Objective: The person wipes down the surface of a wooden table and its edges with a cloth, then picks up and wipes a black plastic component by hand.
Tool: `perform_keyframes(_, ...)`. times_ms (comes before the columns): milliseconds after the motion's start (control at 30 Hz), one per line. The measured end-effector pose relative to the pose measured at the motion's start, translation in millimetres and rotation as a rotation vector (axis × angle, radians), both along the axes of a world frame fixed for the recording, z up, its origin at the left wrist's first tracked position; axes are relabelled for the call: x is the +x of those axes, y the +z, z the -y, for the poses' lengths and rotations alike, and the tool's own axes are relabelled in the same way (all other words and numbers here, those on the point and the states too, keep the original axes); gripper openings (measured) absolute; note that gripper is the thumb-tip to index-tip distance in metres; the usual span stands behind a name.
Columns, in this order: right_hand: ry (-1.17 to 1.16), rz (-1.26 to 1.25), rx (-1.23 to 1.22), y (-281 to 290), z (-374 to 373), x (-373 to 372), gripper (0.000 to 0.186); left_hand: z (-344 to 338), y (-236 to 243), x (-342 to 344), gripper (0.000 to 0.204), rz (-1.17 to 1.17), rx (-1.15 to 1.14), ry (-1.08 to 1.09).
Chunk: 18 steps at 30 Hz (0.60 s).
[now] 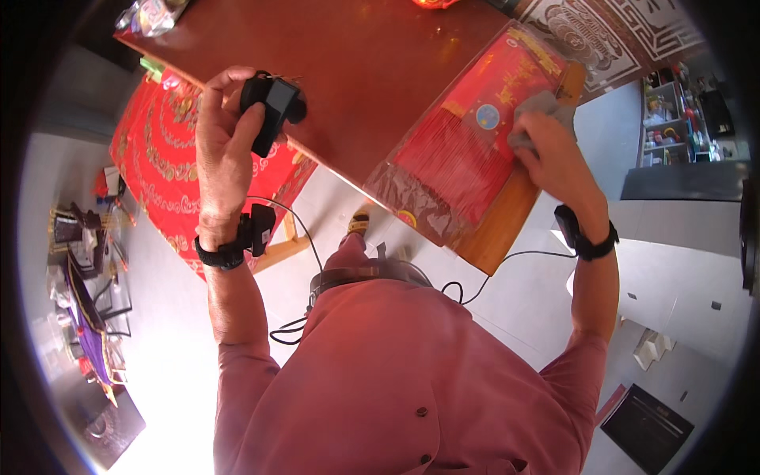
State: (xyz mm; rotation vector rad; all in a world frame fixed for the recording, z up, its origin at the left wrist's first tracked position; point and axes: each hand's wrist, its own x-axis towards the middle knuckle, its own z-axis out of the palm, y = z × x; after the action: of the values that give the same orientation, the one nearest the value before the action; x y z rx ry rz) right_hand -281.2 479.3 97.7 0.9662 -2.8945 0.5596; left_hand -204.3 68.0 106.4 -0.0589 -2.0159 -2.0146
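Observation:
My left hand [224,146] is raised over the table's near left edge. Thumb and fingers close round a small black device with a grey screen [277,111], which looks like a compact camera; a dark round part juts from its side. At the right end of the table, my right hand [560,158] grips a grey cloth [545,103] with bent fingers. The cloth touches the table's wooden end strip and the edge of a clear plastic sheet. Beneath that plastic lies a stack of red paper [467,150] with gold print and a blue round mark.
The brown tabletop [340,79] stretches away from me. A red patterned cloth [158,158] hangs over something at the left. Shiny packages [152,16] sit at the far left corner. A carved panel [590,39] stands far right. Cables [507,257] run from both wrist straps to my waist.

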Motion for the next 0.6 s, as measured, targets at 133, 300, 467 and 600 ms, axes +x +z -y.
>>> perform_keyframes(133, 0.161, 0.175, -0.009, 13, 20, 44, 0.022, 5, -3, 27, 0.037, 0.055, -0.044, 0.124)
perform_keyframes(300, 0.455, 0.413, -0.095, 14, 43, 84, 0.02, 18, -18, 62, 0.038, 0.086, -0.106, 0.202)
perform_keyframes(467, 0.468, 0.516, -0.204, 48, 43, 95, 0.019, 32, -17, 97, 0.039, 0.026, -0.015, 0.235)
perform_keyframes(600, 0.053, 0.136, -0.321, 60, 37, 85, 0.024, 43, -10, 126, 0.039, -0.015, -0.004, 0.278)
